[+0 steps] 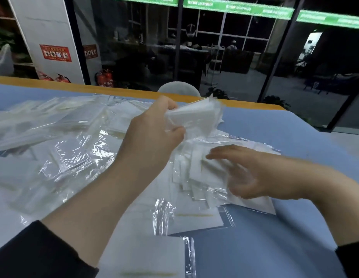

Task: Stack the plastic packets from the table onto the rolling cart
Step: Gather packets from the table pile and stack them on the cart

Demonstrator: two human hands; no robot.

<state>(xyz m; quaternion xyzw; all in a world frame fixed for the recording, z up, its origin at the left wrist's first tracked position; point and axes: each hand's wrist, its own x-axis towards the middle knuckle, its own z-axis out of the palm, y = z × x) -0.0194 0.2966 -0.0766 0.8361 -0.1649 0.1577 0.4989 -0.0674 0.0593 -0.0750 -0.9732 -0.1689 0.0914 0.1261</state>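
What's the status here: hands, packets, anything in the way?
Left hand grips a bunch of packets, lifted. Right hand open, blurred, over the loose pile. Cart not in view. Nothing blocking.

Two bare forearms show, each ending in a bare hand. The left hand (152, 135) has no ring, watch or glove, and its forearm is uncovered up to a dark, almost black left sleeve (40, 255) pushed back toward the elbow. The cuff edge is plain, with no visible marking or button. The right hand (252, 173) is blurred and likewise unadorned. Only a small dark edge of the right sleeve (353, 257) shows.
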